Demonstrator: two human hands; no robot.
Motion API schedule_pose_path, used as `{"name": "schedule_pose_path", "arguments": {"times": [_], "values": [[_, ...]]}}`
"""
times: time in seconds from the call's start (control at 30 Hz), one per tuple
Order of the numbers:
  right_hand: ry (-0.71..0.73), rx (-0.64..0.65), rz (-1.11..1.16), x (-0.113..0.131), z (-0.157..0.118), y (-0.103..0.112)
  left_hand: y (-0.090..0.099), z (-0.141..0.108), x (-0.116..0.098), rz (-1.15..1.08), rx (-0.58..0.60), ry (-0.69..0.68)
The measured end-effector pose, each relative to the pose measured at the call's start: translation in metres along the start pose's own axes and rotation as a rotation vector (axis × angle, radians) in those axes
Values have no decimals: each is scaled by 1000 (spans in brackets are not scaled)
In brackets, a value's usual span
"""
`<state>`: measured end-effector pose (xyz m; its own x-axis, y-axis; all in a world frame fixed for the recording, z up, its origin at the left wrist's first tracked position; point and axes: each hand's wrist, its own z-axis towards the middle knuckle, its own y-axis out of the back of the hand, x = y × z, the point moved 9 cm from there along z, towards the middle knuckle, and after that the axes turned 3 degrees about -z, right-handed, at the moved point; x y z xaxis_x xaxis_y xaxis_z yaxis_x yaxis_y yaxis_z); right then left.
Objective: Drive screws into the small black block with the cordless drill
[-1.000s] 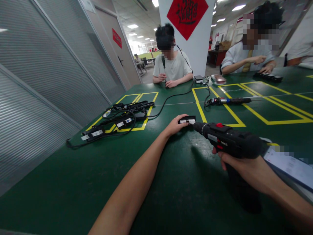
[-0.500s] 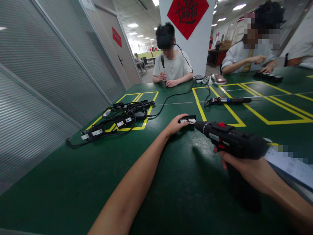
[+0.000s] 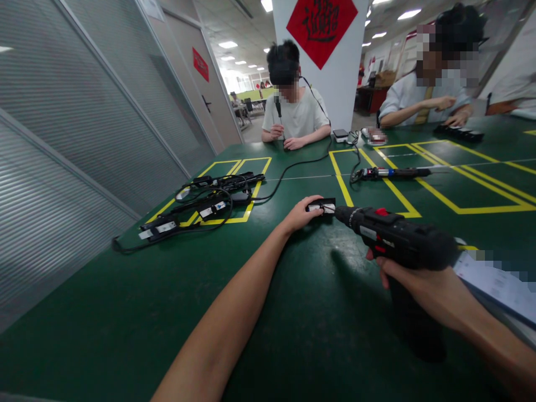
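Easing slightly towards 3 o'clock, power drill clamped in right hand; left hand, unmoved, grips black-and-white part on green counter, apparently steadying it. Bit contact too small to tell; fingers cover part's 9-o'clock end. Corded black assemblies beyond, at 9; black-handled tool at 2.

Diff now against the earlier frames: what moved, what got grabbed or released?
The drill, gripped in the right hand, has shifted slightly to the right in the view. Nothing was taken hold of or let go. The left hand stays on the small black-and-white part; the cabled black devices lie as they were.
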<state>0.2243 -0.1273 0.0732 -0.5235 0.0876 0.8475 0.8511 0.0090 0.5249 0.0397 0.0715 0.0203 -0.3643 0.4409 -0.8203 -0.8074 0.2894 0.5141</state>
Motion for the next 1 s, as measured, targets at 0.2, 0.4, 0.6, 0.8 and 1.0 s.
{"name": "schedule_pose_path", "arguments": {"times": [0.2, 0.4, 0.6, 0.8, 1.0], "values": [[11, 31, -29, 2, 1, 0, -1, 1, -1, -9, 1, -35], [25, 60, -30, 4, 1, 0, -1, 0, -2, -7, 2, -6], [35, 47, -40, 3, 0, 0, -1, 2, 2, -17, -1, -9], [40, 44, -84, 5, 1, 0, -1, 1, 0, -21, 3, -29], [-3, 62, -65, -1, 1, 0, -1, 2, 1, -26, 4, -33]]}}
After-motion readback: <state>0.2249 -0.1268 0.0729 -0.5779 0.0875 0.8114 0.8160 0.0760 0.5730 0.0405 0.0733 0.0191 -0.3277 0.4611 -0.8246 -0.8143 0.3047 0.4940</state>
